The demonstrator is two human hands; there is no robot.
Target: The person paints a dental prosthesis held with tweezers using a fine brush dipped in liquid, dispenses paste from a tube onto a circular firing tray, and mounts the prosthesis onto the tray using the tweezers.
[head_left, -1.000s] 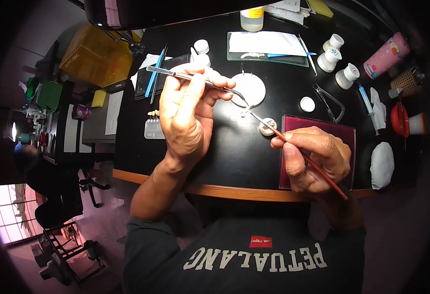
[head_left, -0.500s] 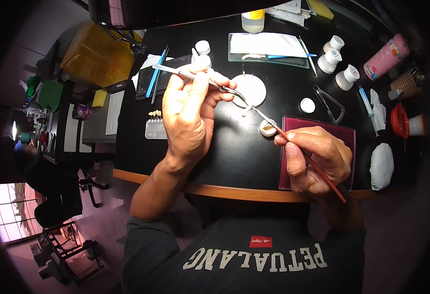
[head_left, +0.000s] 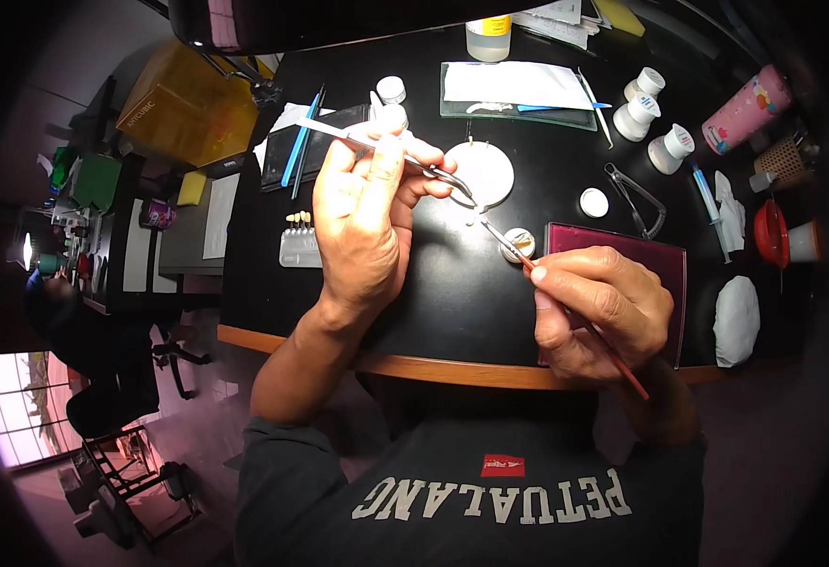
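Observation:
My left hand [head_left: 362,213] is closed around metal tweezers [head_left: 450,180] with a curved tip, held over the table. At the tip is a small whitish piece [head_left: 481,210], too small to make out clearly. My right hand [head_left: 608,307] pinches a thin brush [head_left: 526,261] with a reddish handle, its fine tip pointing up and left, close below the whitish piece. Behind the tweezers lies a round white disc [head_left: 492,170]. A small open jar [head_left: 518,248] stands beneath the brush, partly covered by it.
A dark red flat case [head_left: 622,238] lies under my right hand. Farther right are a round white lid [head_left: 593,203], a metal caliper [head_left: 646,203] and several white jars [head_left: 670,149]. At the back lies a glass plate [head_left: 566,118]; a shade-tab holder [head_left: 299,248] is at left.
The brush tip has moved down and slightly left, away from the whitish piece. My right hand has shifted a little left. My left hand and the tweezers have stayed nearly still.

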